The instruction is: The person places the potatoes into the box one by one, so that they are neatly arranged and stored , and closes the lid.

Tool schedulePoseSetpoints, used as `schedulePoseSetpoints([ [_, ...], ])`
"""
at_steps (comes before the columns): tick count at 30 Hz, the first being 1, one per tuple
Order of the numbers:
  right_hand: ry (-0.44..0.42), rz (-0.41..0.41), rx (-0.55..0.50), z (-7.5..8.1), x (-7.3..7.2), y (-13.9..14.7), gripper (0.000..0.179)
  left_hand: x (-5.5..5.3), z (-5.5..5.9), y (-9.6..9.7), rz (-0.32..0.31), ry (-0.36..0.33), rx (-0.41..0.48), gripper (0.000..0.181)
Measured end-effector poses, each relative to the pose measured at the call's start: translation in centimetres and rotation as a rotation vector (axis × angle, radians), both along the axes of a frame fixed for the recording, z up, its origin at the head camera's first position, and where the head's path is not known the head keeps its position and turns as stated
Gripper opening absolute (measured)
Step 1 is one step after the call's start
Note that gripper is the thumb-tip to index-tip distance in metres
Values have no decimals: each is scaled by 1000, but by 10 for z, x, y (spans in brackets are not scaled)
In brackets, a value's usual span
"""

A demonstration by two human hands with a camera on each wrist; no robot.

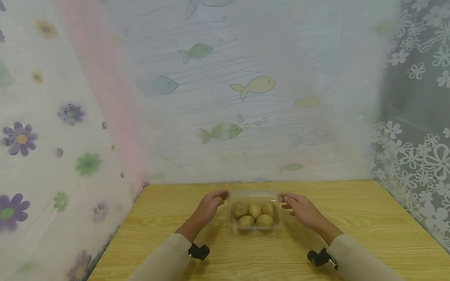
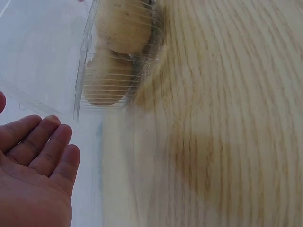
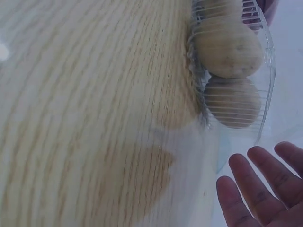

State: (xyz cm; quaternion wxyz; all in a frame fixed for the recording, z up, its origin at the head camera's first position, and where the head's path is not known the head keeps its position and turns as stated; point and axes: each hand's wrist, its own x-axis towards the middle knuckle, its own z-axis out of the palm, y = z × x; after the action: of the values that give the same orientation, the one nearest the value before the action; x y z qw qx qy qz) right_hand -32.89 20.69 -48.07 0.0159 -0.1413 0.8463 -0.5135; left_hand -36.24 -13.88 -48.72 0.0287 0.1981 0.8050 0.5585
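Note:
A clear plastic clamshell box (image 1: 254, 230) stands on the table with several potatoes (image 1: 255, 210) inside. Its transparent lid (image 2: 40, 52) is raised at the far side in the left wrist view. My left hand (image 1: 210, 205) is at the box's far left corner, fingers fairly straight, their tips at the lid's edge. On the other side my right hand (image 1: 301, 208) has its fingers extended and spread, tips by the far right corner. Whether either hand actually touches the plastic is hard to tell. Ribbed side walls partly veil the potatoes in both wrist views.
The wood-grain table (image 1: 254, 266) extends around the box on all sides. Behind it hangs a sheet with fish drawings (image 1: 224, 132); flower-patterned sheets (image 1: 39, 167) close off both sides. Black wrist cameras (image 1: 198, 252) sit at both sleeves.

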Motion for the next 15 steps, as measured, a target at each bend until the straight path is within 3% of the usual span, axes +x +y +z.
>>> schedulePoseSetpoints([
  [7, 29, 10, 35, -2, 4, 0, 61, 6, -2, -1, -25, -14, -5, 47],
  [15, 23, -5, 89, -3, 8, -2, 55, 12, -4, 0, -43, -13, -27, 50],
])
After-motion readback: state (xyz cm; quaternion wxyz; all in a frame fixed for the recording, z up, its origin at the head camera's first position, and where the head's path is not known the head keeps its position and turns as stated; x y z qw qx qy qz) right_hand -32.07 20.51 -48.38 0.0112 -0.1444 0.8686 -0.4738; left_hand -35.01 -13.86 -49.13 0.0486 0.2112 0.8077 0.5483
